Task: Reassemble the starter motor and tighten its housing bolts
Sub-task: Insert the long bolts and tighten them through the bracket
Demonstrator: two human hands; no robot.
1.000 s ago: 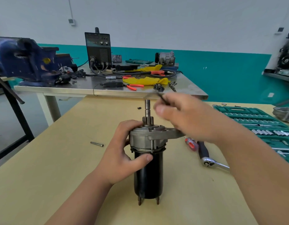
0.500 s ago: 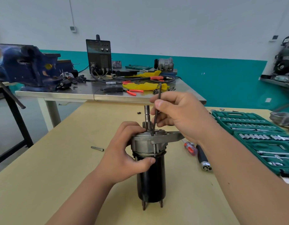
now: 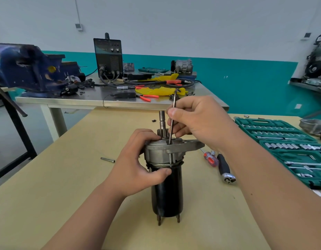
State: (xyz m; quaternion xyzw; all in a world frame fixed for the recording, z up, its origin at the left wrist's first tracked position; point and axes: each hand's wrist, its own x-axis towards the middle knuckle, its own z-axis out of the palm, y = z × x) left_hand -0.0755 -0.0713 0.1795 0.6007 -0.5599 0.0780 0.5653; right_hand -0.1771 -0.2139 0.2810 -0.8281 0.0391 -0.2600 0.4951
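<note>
The starter motor (image 3: 167, 186) stands upright near the middle of the pale wooden desk (image 3: 66, 195), resting on two studs at its near, lower end. Its black body is below, its grey housing (image 3: 161, 152) above, and its shaft (image 3: 162, 120) points straight up. The left hand (image 3: 136, 170) grips the motor from the left: the fingers curl round the far side of the housing and the thumb presses on the top of the black body. The right hand (image 3: 197, 123) is just right of the shaft and pinches a thin metal rod (image 3: 171, 123) between thumb and curled fingers. The rod stands almost upright, its lower tip meeting the top of the housing beside the shaft and its upper end sticking out above the hand. A short loose bolt (image 3: 107, 160) lies on the desk left of the motor, well apart from it. To the right lie a red-handled screwdriver (image 3: 211, 159) and, just beside it, a black-handled ratchet (image 3: 225, 170). Farther right is an open green socket set case (image 3: 282, 141). Beyond the wooden desk stands a steel desk (image 3: 84, 100) carrying a blue vise (image 3: 26, 69) at its left end, a black welding unit (image 3: 108, 56) near its middle, a yellow cloth (image 3: 156, 91) and red-handled pliers (image 3: 147, 97).
</note>
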